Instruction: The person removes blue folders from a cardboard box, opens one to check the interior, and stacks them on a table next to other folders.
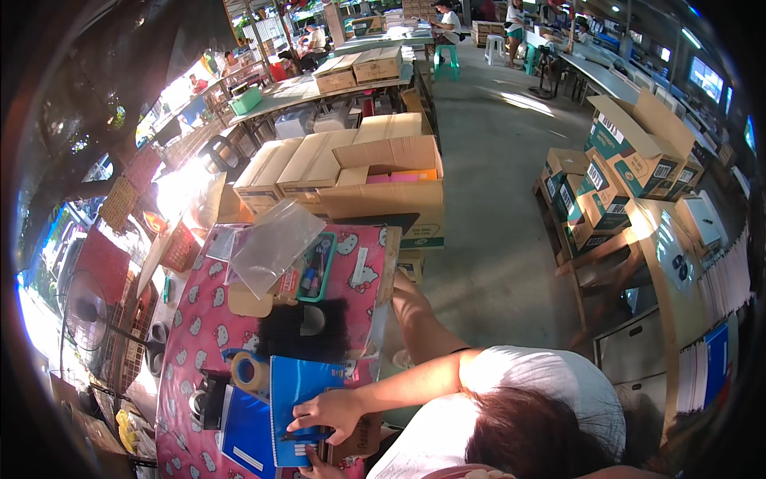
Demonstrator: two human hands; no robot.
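- Notebook [297,399], blue and spiral-bound, is lying at the near end of the counter [203,319], which is wearing a pink patterned cloth; a second blue notebook [246,437] is lying just beside it.
- A person in a white top is leaning in from the right, and the right hand [329,412] is pressing down on the notebook's lower half, fingers spread and not closed around it; a dark, thin thing is showing under the fingertips, too small to tell.
- The left hand [317,469] is peeking in at the lower edge, near the notebook; how it is shaped I cannot tell.
- The step looks like steadying or sorting the notebook; lifting it would call for fingers curling under an edge.
- A roll of tape [249,371] is sitting just left of the notebook, and a black bristly thing [303,331] is lying beyond it.
- A teal tray [331,267] is holding pens or markers, with a clear plastic bag [271,243] partly lying over it.
- An open cardboard box [391,199] past the counter is showing pink and orange packs inside; the cartons [295,164] beside it are staying shut.
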